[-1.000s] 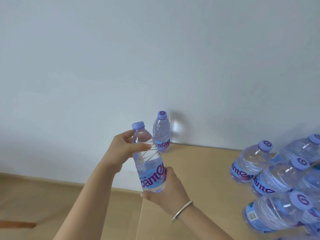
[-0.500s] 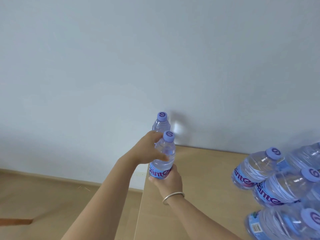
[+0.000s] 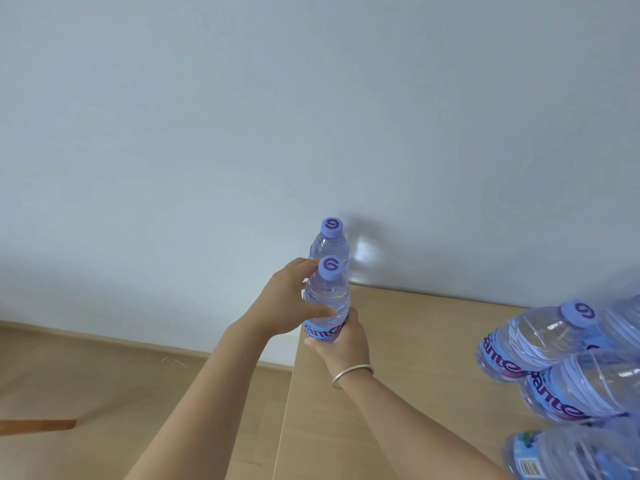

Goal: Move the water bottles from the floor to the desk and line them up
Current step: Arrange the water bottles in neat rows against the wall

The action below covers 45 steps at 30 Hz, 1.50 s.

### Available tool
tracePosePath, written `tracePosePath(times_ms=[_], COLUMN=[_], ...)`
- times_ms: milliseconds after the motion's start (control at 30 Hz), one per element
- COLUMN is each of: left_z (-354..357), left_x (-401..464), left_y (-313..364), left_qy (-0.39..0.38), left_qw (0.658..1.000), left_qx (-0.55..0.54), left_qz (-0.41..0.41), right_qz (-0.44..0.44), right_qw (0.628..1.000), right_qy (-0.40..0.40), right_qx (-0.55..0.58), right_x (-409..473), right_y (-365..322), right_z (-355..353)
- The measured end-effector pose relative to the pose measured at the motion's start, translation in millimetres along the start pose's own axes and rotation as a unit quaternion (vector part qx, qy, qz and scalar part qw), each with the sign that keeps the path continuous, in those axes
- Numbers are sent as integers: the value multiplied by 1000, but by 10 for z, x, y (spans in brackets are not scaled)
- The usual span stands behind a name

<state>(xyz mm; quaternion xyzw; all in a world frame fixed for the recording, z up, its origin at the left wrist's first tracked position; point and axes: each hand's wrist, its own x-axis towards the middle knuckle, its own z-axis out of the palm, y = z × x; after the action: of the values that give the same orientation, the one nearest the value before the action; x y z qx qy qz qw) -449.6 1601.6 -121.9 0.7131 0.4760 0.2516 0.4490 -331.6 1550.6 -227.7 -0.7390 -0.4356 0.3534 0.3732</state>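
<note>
So you've got the clear plastic water bottle with the purple cap (image 3: 327,299) standing upright at the far left corner of the light wooden desk (image 3: 415,341), right in front of the 1 identical bottle already by the wall (image 3: 329,242). Your left hand (image 3: 287,303) curls around its upper body, your right hand (image 3: 341,341) wraps the label end from the near side. The 2 look lined up near-to-far, so I'd guess you just let go. More bottles lying at the right (image 3: 540,337).

Soft even daylight; bottle shadow on wall (image 3: 242,116); right-edge blur, wide-angle distortion.
</note>
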Motion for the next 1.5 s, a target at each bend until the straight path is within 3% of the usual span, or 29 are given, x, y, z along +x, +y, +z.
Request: tracePosePath(times_ms=[233, 433, 467, 533, 633, 700, 767, 867, 1000, 1100, 1267, 1367, 1500], left_z=[72, 137, 177, 283, 510, 714, 923, 1153, 1217, 1124, 1054, 1091, 1073], left_x=[-48, -215, -279, -451, -691, -789, -849, -889, -927, -947, -932, -923, -952], left_y=[-55, -114, -126, -145, -179, -188, -163, -74, -59, -129, -167, -34, 108], left_qy=[24, 90, 108, 146, 135, 89, 42, -35, -129, -138, -122, -113, -122], left_qw=[1000, 991, 987, 973, 968, 975, 982, 988, 982, 980, 984, 990, 991], left_qx=[-9, 101, 118, 143, 113, 75, 60, 63, 81, 93, 63, 22, -32], left_qz=[2, -13, -33, -104, -178, -189, -174, -135, -109, -107, -110, -82, -51], right_qz=[8, -30, -46, -113, -217, -210, -132, -5, 7, 23, -8, -49, -61], right_qw=[999, 992, 994, 988, 904, 858, 854, 890, 903, 909, 934, 946, 986], right_qy=[-23, -87, -62, 93, 369, 469, 504, 454, 429, 417, 324, 287, 152], right_qx=[-39, -82, -83, -52, -20, -12, 6, 33, 13, -23, -150, -142, -41], right_x=[8, -122, -188, -326, -496, -508, -415, -230, -80, -14, -115, -346, -677], right_y=[-3, -28, -12, 54, 112, 104, 95, 82, 126, 197, 91, -133, -554], right_z=[-42, -344, -450, -753, -1374, -1765, -2028, -2158, -2198, -2232, -2162, -2063, -1911])
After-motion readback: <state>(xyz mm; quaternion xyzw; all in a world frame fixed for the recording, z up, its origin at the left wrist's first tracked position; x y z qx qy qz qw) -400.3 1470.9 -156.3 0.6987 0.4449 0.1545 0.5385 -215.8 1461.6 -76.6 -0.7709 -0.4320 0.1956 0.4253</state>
